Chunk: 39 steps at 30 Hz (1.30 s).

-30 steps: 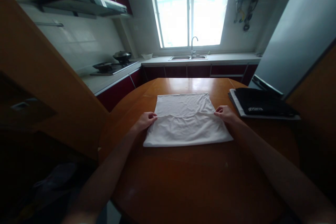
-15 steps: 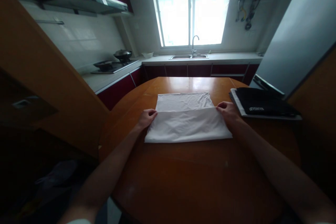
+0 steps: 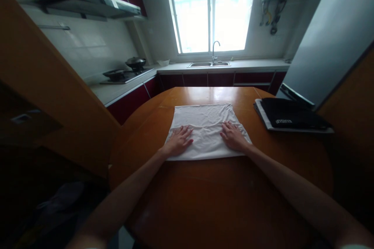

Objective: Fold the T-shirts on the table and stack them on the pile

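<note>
A white cloth (image 3: 204, 114) lies on the brown wooden table (image 3: 216, 198), its near part folded over so that an edge runs across its middle. My left hand (image 3: 179, 141) rests flat on the left side of the folded layer, fingers spread. On the right side of the same layer lies my right hand (image 3: 233, 136), palm down with its fingers apart. Neither hand grips anything. Small wrinkles show in the fabric between and beyond the hands.
Dark folded clothing (image 3: 292, 113) with white lettering sits on a pale item at the table's right. Behind the table are a counter with a sink (image 3: 210, 64) and a stove (image 3: 125, 76) with pans. A fridge (image 3: 330, 35) stands at the right.
Both hands have let go of the folded edge at its two corners and moved inward, opening flat onto the cloth. The cloth's folded layer now lies pressed under them.
</note>
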Tool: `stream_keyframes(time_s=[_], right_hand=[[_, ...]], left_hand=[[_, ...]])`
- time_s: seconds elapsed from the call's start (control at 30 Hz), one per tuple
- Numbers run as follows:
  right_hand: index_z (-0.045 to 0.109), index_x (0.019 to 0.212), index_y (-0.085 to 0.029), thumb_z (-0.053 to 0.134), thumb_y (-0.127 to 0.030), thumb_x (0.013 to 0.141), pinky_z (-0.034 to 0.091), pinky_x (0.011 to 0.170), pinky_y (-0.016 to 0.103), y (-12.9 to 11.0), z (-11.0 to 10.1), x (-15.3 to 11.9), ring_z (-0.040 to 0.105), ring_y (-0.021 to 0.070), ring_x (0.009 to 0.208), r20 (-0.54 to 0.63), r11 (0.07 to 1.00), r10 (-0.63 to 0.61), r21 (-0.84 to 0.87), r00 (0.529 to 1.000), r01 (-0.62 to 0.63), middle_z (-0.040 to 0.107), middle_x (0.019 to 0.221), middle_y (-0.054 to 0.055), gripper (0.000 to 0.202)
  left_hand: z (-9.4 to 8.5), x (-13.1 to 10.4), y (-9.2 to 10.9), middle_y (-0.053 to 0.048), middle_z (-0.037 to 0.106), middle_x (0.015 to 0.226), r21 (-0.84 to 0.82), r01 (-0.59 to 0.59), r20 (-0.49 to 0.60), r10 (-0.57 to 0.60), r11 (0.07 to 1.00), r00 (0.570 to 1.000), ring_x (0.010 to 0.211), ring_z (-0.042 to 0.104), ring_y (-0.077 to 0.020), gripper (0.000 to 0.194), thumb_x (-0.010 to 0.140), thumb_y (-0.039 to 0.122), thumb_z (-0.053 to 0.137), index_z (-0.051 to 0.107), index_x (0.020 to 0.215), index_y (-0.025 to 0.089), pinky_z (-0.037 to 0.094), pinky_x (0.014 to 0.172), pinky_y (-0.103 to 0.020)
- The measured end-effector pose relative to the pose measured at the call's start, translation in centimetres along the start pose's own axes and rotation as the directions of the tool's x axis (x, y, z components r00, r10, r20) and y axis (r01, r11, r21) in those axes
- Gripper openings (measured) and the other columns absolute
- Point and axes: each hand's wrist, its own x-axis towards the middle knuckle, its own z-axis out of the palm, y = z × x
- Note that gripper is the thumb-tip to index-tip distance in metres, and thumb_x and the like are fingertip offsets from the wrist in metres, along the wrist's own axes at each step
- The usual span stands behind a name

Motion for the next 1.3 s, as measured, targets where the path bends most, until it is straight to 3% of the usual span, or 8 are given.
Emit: stream_keyframes(time_s=[0.1,0.37,0.5,0.67,0.77,0.9,1.03,1.3], right_hand=[[0.038,0.154,-0.012,0.033,-0.045,0.104,0.017,0.123,0.047,-0.2,0.5,-0.1,0.019,0.0275,0.154,0.05,1.0,0.009,-0.021,0.999,-0.008,0.028,0.165,0.015,0.061],[0.04,0.154,-0.011,0.034,-0.044,0.103,0.018,0.122,0.049,0.9,-0.5,-0.2,0.022,0.0292,0.153,0.064,0.998,0.056,-0.034,0.996,-0.054,0.031,0.163,0.018,0.061],[0.042,0.152,-0.011,0.032,-0.044,0.104,0.02,0.122,0.048,1.8,-0.9,-0.4,0.022,0.028,0.153,-0.029,0.997,0.074,-0.019,0.997,-0.075,0.03,0.163,0.017,0.059],[0.039,0.153,-0.008,0.031,-0.045,0.104,0.019,0.122,0.054,3.1,-0.9,-0.9,0.023,0.0295,0.153,0.046,0.994,0.111,-0.024,0.993,-0.11,0.03,0.163,0.018,0.062],[0.042,0.151,-0.01,0.03,-0.041,0.104,0.017,0.121,0.06,3.5,-1.3,-1.5,0.022,0.0303,0.153,-0.046,0.996,0.092,0.003,0.995,-0.092,0.029,0.163,0.017,0.058],[0.049,0.147,-0.017,0.036,-0.041,0.104,0.024,0.12,0.057,4.9,-2.2,-4.4,0.025,0.0302,0.152,-0.143,0.99,-0.124,0.053,0.982,0.132,0.034,0.162,0.015,0.052],[0.06,0.134,-0.025,0.05,-0.039,0.1,0.039,0.113,0.05,6.8,-3.3,-8.5,0.047,0.0289,0.137,-0.15,0.914,-0.391,0.058,0.908,0.402,0.053,0.147,0.012,0.039],[0.069,0.103,-0.022,0.058,-0.022,0.096,0.045,0.092,0.038,7.2,-6.2,-11.0,0.061,0.0227,0.097,-0.038,0.836,-0.538,-0.151,0.842,0.527,0.068,0.103,0.007,0.013]], left_hand=[[0.7,0.0,-0.2,-0.009,0.018,0.168,0.046,0.028,0.056,-0.031,0.999,0.998,0.155,0.012,-0.0337,0.067,0.101,0.061,0.027,0.034,0.158,0.025,0.015,0.122,-0.06],[0.3,0.0,-0.6,-0.009,0.024,0.167,0.062,0.082,0.036,-0.084,0.995,0.996,0.154,0.015,-0.0366,0.065,0.101,0.061,0.03,0.038,0.156,0.027,0.015,0.121,-0.063],[-0.8,-0.5,-0.9,-0.01,0.031,0.164,0.033,0.089,-0.014,-0.089,0.995,0.996,0.153,0.021,-0.0327,0.063,0.103,0.057,0.028,0.04,0.155,0.026,0.022,0.121,-0.058],[-0.9,-1.5,-1.6,-0.013,0.026,0.165,0.034,0.163,-0.012,-0.163,0.986,0.987,0.154,0.019,-0.0336,0.065,0.102,0.057,0.03,0.039,0.155,0.021,0.018,0.121,-0.06],[-1.3,-2.6,-2.0,-0.014,0.031,0.164,-0.021,0.161,-0.115,-0.162,0.987,0.98,0.153,0.022,-0.0305,0.063,0.103,0.055,0.027,0.042,0.153,0.018,0.018,0.123,-0.057],[-2.4,-6.0,-2.3,-0.011,0.04,0.16,-0.061,-0.045,-0.185,0.033,0.997,0.982,0.151,0.03,-0.0282,0.058,0.103,0.053,0.036,0.048,0.149,0.021,0.025,0.124,-0.049],[-2.8,-10.4,-2.9,-0.009,0.054,0.144,-0.018,-0.223,-0.186,0.216,0.975,0.959,0.135,0.048,-0.0262,0.043,0.1,0.046,0.052,0.059,0.139,0.029,0.042,0.115,-0.043],[-3.7,-12.4,-4.6,-0.008,0.066,0.115,-0.036,-0.299,-0.127,0.292,0.954,0.948,0.107,0.064,-0.0203,0.025,0.102,0.029,0.051,0.069,0.117,0.023,0.054,0.096,-0.032]])
